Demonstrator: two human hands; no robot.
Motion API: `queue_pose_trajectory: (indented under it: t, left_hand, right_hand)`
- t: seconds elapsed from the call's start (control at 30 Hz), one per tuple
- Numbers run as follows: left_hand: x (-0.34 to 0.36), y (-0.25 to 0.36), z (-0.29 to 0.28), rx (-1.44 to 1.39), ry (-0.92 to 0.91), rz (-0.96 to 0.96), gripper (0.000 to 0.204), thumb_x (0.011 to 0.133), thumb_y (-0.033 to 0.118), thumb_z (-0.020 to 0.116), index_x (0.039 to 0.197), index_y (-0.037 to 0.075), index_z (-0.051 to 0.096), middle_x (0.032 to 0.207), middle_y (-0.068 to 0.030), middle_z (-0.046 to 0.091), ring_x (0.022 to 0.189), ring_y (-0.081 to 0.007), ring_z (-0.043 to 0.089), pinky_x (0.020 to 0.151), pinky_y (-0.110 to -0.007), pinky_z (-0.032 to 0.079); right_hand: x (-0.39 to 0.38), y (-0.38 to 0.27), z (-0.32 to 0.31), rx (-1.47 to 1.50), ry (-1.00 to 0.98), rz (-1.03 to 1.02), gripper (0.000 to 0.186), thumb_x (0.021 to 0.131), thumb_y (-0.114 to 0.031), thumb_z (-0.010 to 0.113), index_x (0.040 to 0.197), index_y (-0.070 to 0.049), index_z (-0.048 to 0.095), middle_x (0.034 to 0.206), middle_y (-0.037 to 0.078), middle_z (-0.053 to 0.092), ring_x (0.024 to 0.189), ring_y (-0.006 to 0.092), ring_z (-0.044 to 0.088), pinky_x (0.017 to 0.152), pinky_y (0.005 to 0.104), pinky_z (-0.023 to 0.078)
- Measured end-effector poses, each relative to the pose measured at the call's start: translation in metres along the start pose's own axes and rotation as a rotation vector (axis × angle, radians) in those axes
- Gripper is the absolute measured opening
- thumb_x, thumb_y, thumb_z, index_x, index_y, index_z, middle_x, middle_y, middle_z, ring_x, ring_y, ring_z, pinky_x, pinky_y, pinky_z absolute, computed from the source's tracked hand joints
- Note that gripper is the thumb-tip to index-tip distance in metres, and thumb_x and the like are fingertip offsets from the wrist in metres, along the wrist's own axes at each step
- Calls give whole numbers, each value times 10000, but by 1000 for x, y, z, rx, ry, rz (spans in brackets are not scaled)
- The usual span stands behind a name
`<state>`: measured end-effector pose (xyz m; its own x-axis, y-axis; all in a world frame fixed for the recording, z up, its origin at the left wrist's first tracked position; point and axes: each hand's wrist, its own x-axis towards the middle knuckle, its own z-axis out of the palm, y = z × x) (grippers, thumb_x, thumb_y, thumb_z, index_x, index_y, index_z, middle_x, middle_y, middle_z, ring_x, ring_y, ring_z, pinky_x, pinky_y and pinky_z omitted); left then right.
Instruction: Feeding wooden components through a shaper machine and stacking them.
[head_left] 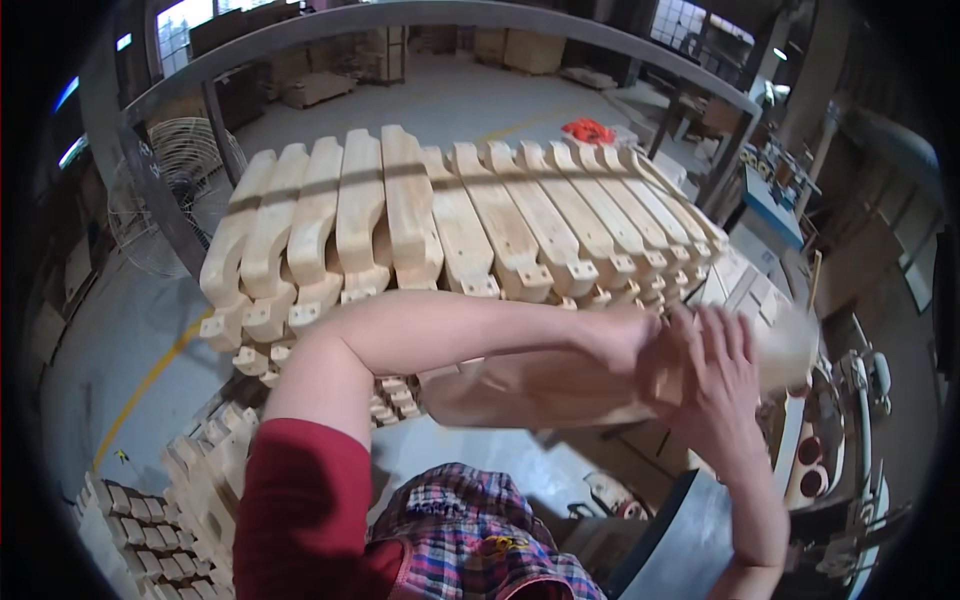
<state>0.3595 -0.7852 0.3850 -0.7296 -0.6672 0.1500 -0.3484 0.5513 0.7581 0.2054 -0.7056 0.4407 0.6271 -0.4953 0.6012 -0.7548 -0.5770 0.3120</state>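
Left grip, right grip seemingly on blurred wooden piece.

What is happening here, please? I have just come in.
A person in a red sleeve and plaid apron has a large pale wooden piece in front of the body. The left hand and right hand are close together on it, toward the right; blur hides the exact grip. Just beyond, many shaped wooden parts lie side by side in a stacked row. A wire fan stands at the left.
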Motion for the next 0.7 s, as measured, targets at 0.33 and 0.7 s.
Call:
queue_pose_trajectory:
  t: [0.33,0.7]
  left_hand:
    - [-13,-23,-84,601,-311,-195,484,528,315,840,865,43,626,752,-88,645,709,-277,599,675,-369,483]
    - [-164,-48,-98,541,541,-426,403,810,251,681,1109,32,523,1095,-128,578,1035,-252,562,903,-382,451]
  right_hand:
    - [32,15,135,1421,-715,214,340,826,-185,679,1068,30,576,806,80,658,717,199,641,665,281,517]
    - [210,12,254,1805,-757,674,433,861,-268,609,1085,102,579,954,182,665,757,225,666,635,283,538]
